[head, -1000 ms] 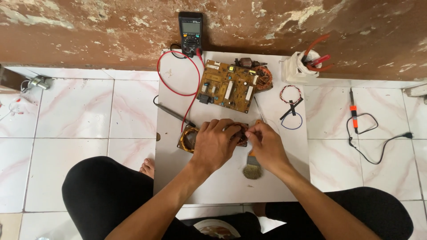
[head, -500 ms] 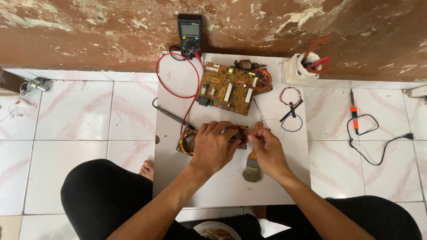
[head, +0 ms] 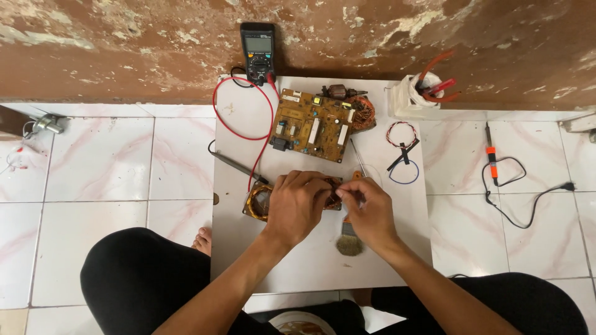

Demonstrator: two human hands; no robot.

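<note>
White marbled floor tiles run up to a peeling brown wall [head: 124, 43], and I sit on them with a white board [head: 385, 260] across my knees as a worktop; near its middle my left hand [head: 297, 208] is cupped over a copper-wound coil [head: 258, 202], gripping it so that only its left part shows, while my right hand [head: 370, 211] is pinched narrow against the coil's right side, fingertips meeting the left hand's; whether it holds a wire end I cannot tell. By my judgement the work on the coil is midway; it is out on the board and in both hands, nothing set aside as finished. A small brush [head: 349, 241] lies under my right wrist toward the near edge; a yellow circuit board [head: 311, 126] sits at the far edge, a multimeter [head: 258, 53] leaning on the wall beyond the far left corner, its red lead [head: 218, 118] looping over the board; a soldering iron [head: 491, 154] lies on the tiles, well apart to the right.
</note>
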